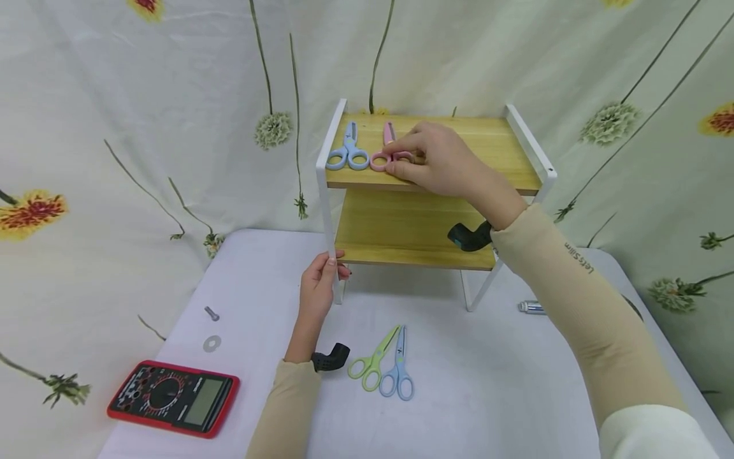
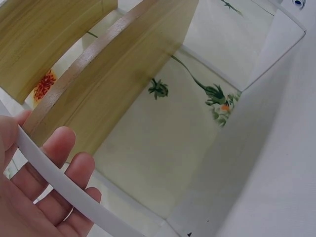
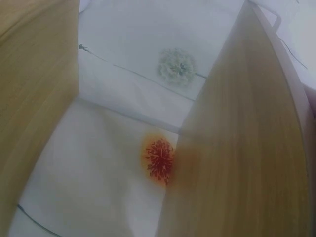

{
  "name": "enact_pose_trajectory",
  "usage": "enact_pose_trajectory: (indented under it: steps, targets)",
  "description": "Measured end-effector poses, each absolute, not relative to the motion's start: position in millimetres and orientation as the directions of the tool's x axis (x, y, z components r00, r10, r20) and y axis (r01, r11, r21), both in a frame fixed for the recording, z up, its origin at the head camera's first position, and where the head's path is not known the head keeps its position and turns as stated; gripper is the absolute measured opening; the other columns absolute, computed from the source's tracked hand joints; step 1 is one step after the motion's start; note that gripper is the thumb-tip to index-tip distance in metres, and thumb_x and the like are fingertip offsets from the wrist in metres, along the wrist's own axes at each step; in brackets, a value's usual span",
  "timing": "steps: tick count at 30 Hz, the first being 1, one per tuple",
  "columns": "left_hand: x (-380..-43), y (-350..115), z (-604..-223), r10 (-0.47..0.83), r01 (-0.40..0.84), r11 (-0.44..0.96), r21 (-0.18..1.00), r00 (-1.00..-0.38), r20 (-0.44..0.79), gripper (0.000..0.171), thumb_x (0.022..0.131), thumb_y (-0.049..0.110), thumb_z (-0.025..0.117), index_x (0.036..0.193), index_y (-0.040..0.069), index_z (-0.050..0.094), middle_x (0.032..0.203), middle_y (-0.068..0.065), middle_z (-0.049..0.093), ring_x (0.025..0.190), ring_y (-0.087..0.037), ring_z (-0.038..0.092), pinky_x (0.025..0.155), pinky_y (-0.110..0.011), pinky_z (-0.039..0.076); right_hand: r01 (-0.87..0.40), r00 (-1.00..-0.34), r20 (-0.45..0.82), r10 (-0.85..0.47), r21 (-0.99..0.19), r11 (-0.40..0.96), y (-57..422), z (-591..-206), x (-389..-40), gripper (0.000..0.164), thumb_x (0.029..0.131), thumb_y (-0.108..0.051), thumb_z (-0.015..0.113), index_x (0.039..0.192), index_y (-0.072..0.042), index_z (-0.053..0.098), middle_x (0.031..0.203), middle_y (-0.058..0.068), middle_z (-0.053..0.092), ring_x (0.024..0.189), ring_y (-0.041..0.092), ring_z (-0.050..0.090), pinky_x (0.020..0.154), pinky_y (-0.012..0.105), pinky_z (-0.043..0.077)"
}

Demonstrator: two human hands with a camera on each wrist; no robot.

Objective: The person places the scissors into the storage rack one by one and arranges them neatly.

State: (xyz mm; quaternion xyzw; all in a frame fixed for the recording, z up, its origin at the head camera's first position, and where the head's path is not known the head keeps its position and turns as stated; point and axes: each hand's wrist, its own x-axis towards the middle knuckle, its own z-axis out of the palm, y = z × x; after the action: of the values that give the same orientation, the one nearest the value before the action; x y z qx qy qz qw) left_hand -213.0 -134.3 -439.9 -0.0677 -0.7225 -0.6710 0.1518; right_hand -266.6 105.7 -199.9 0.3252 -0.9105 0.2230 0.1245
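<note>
A two-tier wooden shelf (image 1: 476, 137) with white metal side frames stands on the table. My left hand (image 1: 318, 284) holds its left frame bar (image 2: 59, 180) near the lower board, thumb on one side and fingers curled behind. On the top board, my right hand (image 1: 438, 159) pinches the handle of pink scissors (image 1: 380, 161), which lie blades toward the back. Part of the pink scissors is hidden by the fingers. Just left of them lie light-blue scissors (image 1: 347, 150), pointing the same way. In the right wrist view only the shelf boards (image 3: 242, 148) and the cloth show.
On the table in front of the shelf lie green scissors (image 1: 373, 363) and another blue pair (image 1: 399, 370), side by side. To the left are a red-and-black multimeter (image 1: 172, 398), a washer (image 1: 211, 343) and a bolt (image 1: 211, 313). A silver cylinder (image 1: 531, 307) lies right, partly behind the sleeve.
</note>
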Motion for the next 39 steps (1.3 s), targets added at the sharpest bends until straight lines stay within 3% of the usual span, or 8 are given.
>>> enact_pose_trajectory:
  steps: [9,15,19,22,26,30,35,39]
  targets:
    - [-212.7,-132.6,-439.0,-0.102,0.295,0.094,0.951,-0.947,0.304,0.030,0.109,0.014,0.044,0.121,-0.005,0.064,0.087,-0.017,0.067,0.080,-0.006,0.065,0.082,-0.018,0.055,-0.659,-0.745,0.404,-0.530,-0.329,0.676,109.1,-200.2,-265.5,0.037,0.094,-0.029,0.073,0.126,-0.009,0.073,0.096,0.013,0.064,0.085,0.025,0.049,0.072,0.033,0.037]
    - [-212.0,-131.7,-441.0,-0.097,0.282,0.095,0.955,-0.952,0.290,0.031,0.109,0.014,0.044,0.122,-0.005,0.064,0.088,-0.020,0.067,0.080,-0.006,0.065,0.081,-0.019,0.055,-0.695,-0.705,0.502,-0.500,-0.352,0.627,114.1,-203.5,-262.8,0.035,0.091,-0.022,0.076,0.120,-0.005,0.073,0.111,0.016,0.073,0.098,0.030,0.061,0.083,0.038,0.047]
    - [-212.7,-132.1,-441.6,-0.095,0.284,0.093,0.954,-0.952,0.292,0.031,0.109,0.014,0.044,0.121,-0.006,0.064,0.087,-0.020,0.067,0.079,-0.006,0.065,0.080,-0.019,0.055,-0.769,-0.604,0.658,-0.450,-0.333,0.545,121.8,-208.8,-251.1,0.030,0.089,-0.017,0.078,0.115,-0.002,0.075,0.112,0.017,0.074,0.102,0.032,0.065,0.082,0.042,0.050]
    - [-213.6,-133.1,-441.1,-0.094,0.297,0.092,0.950,-0.948,0.305,0.031,0.109,0.014,0.044,0.121,-0.007,0.064,0.087,-0.021,0.067,0.079,-0.006,0.065,0.079,-0.019,0.055,-0.831,-0.500,0.751,-0.431,-0.275,0.484,128.7,-211.9,-236.6,0.024,0.088,-0.013,0.078,0.108,0.000,0.076,0.103,0.018,0.075,0.096,0.031,0.066,0.077,0.037,0.048]
    - [-214.5,-134.1,-440.9,-0.097,0.305,0.092,0.948,-0.945,0.313,0.031,0.110,0.014,0.044,0.121,-0.006,0.064,0.088,-0.021,0.067,0.079,-0.006,0.065,0.080,-0.019,0.055,-0.882,-0.409,0.798,-0.442,-0.222,0.416,137.3,-222.0,-213.7,0.019,0.085,-0.008,0.077,0.102,0.001,0.076,0.093,0.017,0.075,0.087,0.026,0.065,0.074,0.024,0.045]
    - [-215.0,-134.0,-441.0,-0.100,0.295,0.081,0.952,-0.948,0.303,0.031,0.109,0.014,0.044,0.121,-0.006,0.064,0.086,-0.016,0.067,0.079,-0.005,0.065,0.080,-0.019,0.056,-0.919,-0.353,0.803,-0.480,-0.201,0.339,142.0,-250.9,-194.6,0.017,0.083,-0.006,0.077,0.098,0.001,0.076,0.090,0.014,0.076,0.082,0.023,0.067,0.073,0.020,0.048]
    - [-215.2,-134.0,-440.5,-0.105,0.290,0.067,0.955,-0.949,0.296,0.031,0.109,0.014,0.045,0.121,-0.007,0.064,0.083,-0.008,0.067,0.078,-0.006,0.065,0.080,-0.019,0.056,-0.931,-0.352,0.764,-0.541,-0.230,0.282,141.7,-306.8,-176.8,0.018,0.093,-0.017,0.073,0.101,-0.002,0.077,0.092,0.009,0.075,0.081,0.020,0.068,0.074,0.024,0.056]
    - [-215.4,-134.0,-439.5,-0.105,0.289,0.066,0.955,-0.950,0.294,0.031,0.109,0.013,0.044,0.121,-0.007,0.064,0.083,-0.004,0.067,0.078,-0.005,0.065,0.080,-0.019,0.056,-0.888,-0.459,0.680,-0.572,-0.338,0.312,140.3,-349.9,-162.2,0.018,0.088,-0.011,0.075,0.106,-0.006,0.076,0.097,0.006,0.075,0.084,0.016,0.068,0.073,0.029,0.058]
